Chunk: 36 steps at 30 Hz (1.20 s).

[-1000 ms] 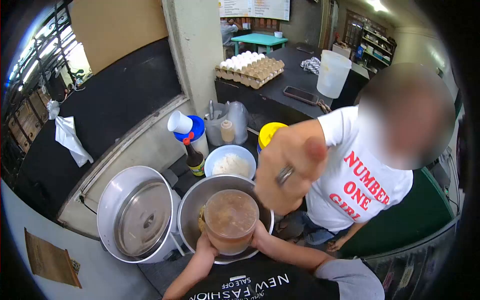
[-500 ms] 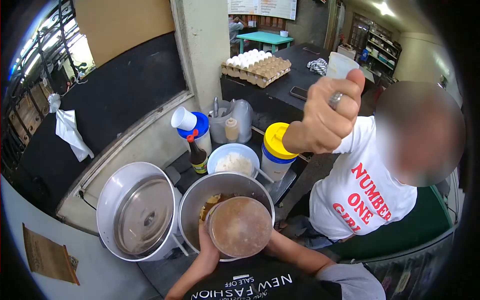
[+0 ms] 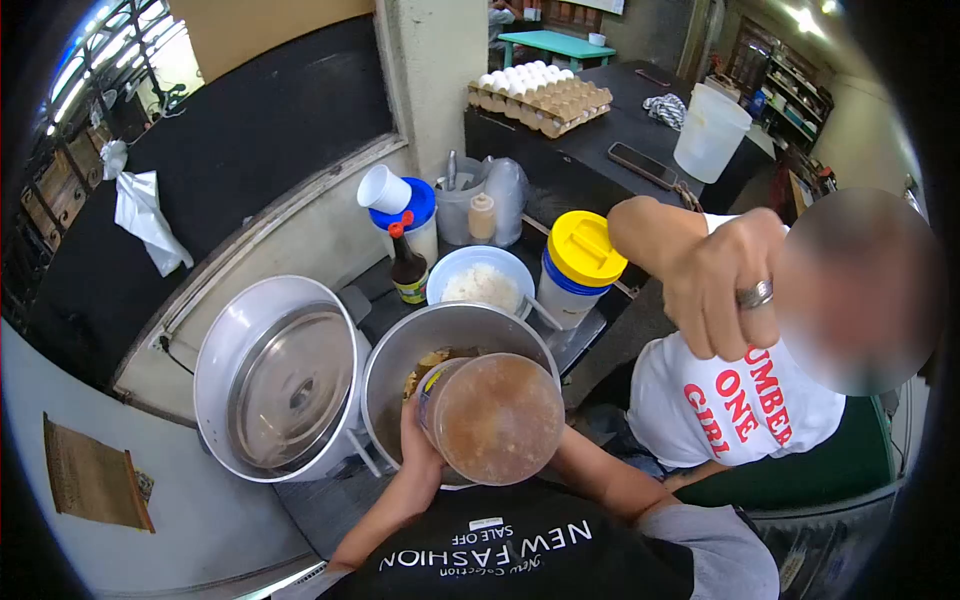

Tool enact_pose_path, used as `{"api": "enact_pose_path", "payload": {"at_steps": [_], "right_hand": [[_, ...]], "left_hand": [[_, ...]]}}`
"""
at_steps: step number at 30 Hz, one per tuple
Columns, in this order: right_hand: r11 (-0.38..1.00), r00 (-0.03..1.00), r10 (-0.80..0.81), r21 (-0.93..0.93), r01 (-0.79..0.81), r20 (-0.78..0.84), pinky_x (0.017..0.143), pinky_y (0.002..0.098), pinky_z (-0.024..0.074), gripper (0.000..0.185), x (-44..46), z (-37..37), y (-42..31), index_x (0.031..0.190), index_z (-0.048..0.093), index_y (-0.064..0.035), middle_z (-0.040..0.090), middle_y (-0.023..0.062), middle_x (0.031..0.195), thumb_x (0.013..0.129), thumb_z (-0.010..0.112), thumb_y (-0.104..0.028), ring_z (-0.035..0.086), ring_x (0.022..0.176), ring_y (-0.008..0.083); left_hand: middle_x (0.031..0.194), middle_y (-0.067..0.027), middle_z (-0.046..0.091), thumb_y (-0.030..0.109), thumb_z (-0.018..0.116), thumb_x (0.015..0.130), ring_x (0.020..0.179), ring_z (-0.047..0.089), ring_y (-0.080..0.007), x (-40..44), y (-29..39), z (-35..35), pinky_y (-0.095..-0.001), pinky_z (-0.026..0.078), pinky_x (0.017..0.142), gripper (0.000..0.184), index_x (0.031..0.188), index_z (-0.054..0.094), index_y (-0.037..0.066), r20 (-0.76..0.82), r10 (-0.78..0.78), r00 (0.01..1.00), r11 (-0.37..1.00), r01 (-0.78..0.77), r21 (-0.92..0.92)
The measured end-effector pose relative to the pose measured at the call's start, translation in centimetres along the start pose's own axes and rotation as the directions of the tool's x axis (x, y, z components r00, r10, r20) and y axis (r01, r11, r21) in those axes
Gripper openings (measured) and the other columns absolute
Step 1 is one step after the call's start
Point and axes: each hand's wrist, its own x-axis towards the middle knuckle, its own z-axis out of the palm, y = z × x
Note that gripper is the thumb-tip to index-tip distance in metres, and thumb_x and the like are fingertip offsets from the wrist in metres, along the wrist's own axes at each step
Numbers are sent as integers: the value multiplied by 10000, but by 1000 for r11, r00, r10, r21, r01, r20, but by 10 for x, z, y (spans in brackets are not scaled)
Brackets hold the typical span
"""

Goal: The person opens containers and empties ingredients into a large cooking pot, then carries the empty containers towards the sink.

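A see-through plastic tub (image 3: 498,420) with brown contents is tipped over the large metal pot (image 3: 400,335), its round base facing me. My left hand (image 3: 421,446) is wrapped around its left side. On the other side my right hand (image 3: 568,442) holds the tub too; its fingers are mostly hidden behind it. Brown food with yellowish pieces (image 3: 428,370) shows inside the pot, past the tub's edge. A bowl of white rice (image 3: 483,287) stands just behind the pot.
A second pot (image 3: 215,365) with a lid inside stands left. Behind are a sauce bottle (image 3: 408,268), a yellow-lidded container (image 3: 585,250) and egg trays (image 3: 540,98). At right, a co-worker's fist (image 3: 725,285) hangs in the air near the tub.
The tub has shifted slightly right and up in view, still between my hands. The co-worker's fist has turned downward and moved right. My view has shifted a little.
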Motion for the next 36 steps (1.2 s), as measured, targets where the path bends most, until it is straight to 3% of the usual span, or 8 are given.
{"api": "enact_pose_path", "payload": {"at_steps": [5,8,11,14,20,22,31,36], "right_hand": [[978,924,130,-202,-60,358,1049,447,319,601,-11,72,-44,1346,403,-7,425,186,1351,984,314,-479,405,1246,315],[658,652,310,-651,378,692,1073,459,290,642,-14,150,-118,1372,374,-3,391,198,1388,981,298,-506,369,1286,330],[257,226,520,-403,879,824,1096,471,260,683,-15,215,-156,1397,345,1,356,211,1426,977,283,-534,332,1326,346],[148,-21,711,-120,982,703,1120,483,230,725,12,210,-118,1423,317,6,321,223,1463,974,267,-561,296,1366,362],[92,-153,806,135,987,571,1171,478,67,841,2,222,-102,1480,208,22,120,226,1561,949,228,-630,89,1460,343],[170,-246,684,177,969,687,1164,494,41,830,-27,256,-142,1470,254,12,193,222,1546,941,250,-628,129,1456,339],[-9,-40,818,83,997,575,1158,521,63,789,28,188,-79,1453,199,93,155,280,1535,971,274,-527,109,1441,419],[109,-243,482,218,970,842,1157,517,59,780,-18,257,-138,1442,215,104,143,314,1523,976,298,-516,95,1433,448]], "left_hand": [[1234,-169,595,444,415,944,1154,557,-310,-1,1,-5,-435,421,1010,545,1275,515,22,-59,-68,996,988,59,-141],[1203,-174,609,430,421,950,1126,574,-307,6,1,3,-438,430,1001,519,1257,526,24,-16,-17,1000,985,14,-172],[1184,-181,617,417,429,957,1120,579,-299,9,1,10,-441,443,986,492,1246,534,33,-134,53,990,997,-61,-55],[1191,-187,611,420,425,964,1120,581,-296,2,2,5,-437,453,981,482,1246,534,44,-92,-108,990,987,96,-128],[1356,-180,502,479,366,981,1232,509,-314,-11,10,15,-432,411,1043,583,1381,419,58,-118,-284,952,956,272,-107],[1363,-176,498,479,357,984,1235,504,-323,-3,6,13,-451,400,1050,585,1387,412,59,-183,-190,965,982,183,-51],[1345,-176,515,424,378,988,1228,506,-329,21,-11,-14,-471,414,1032,532,1361,443,50,-44,-132,990,986,127,-108],[1336,-176,524,416,379,989,1220,511,-330,28,-13,-24,-467,416,1030,522,1351,455,48,-45,-100,994,989,95,-112]]}}
